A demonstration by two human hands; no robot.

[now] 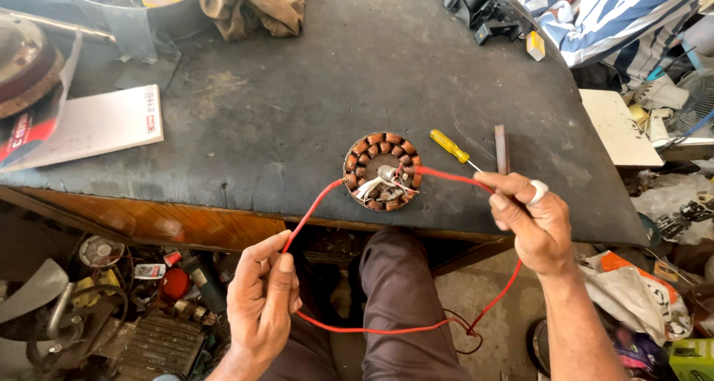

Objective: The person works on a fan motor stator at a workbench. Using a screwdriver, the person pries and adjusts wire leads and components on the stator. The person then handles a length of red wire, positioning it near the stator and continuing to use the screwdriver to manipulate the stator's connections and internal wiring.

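Dark workshop surface (297,113) carries a copper-wound stator (382,171) near its front edge; left hand (260,299) and right hand (532,221) each pinch the red wire (387,329) running to it

Left hand (262,301) low, below the worktop (297,121) edge, thumb and fingers pinched shut. Right hand (532,221) higher, at the worktop's near edge, forefinger and thumb pinched, forearm bare.

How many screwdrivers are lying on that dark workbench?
1. A yellow-handled screwdriver lies right of the round copper-wound coil. Others may hide in the clutter.
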